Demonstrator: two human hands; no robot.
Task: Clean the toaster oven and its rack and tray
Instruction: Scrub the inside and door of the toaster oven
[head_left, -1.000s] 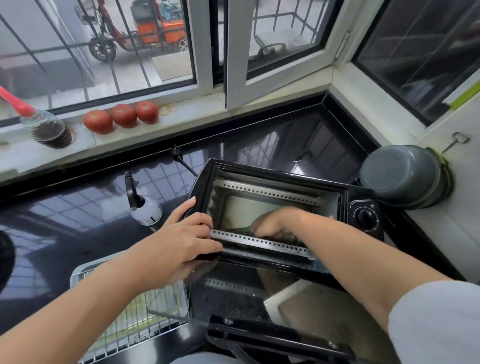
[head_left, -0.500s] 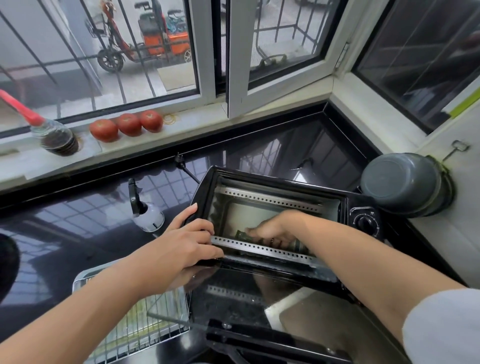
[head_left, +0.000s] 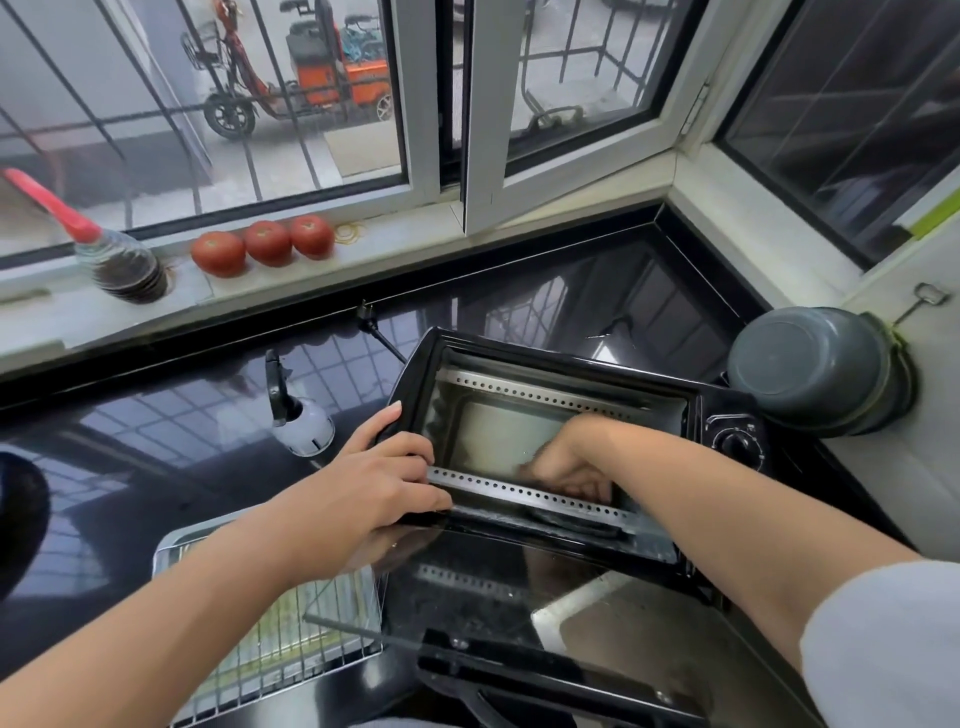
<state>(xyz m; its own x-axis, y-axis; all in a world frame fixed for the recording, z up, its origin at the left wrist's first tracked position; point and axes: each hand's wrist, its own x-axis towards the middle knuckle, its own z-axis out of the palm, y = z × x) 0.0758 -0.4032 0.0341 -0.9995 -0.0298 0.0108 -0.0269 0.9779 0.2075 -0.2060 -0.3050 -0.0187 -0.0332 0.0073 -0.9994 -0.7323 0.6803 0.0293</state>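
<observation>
While my left hand (head_left: 384, 483) grips the front left corner of the toaster oven (head_left: 566, 447) on the counter's right side, my right hand (head_left: 569, 467) scrubs inside, fingers curled, seemingly round a cloth; next, the tray (head_left: 171, 545) with its rack (head_left: 291, 644).

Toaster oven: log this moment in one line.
toaster oven door open | left hand steadies frame | right hand inside cavity, grip unclear | rack on counter
</observation>
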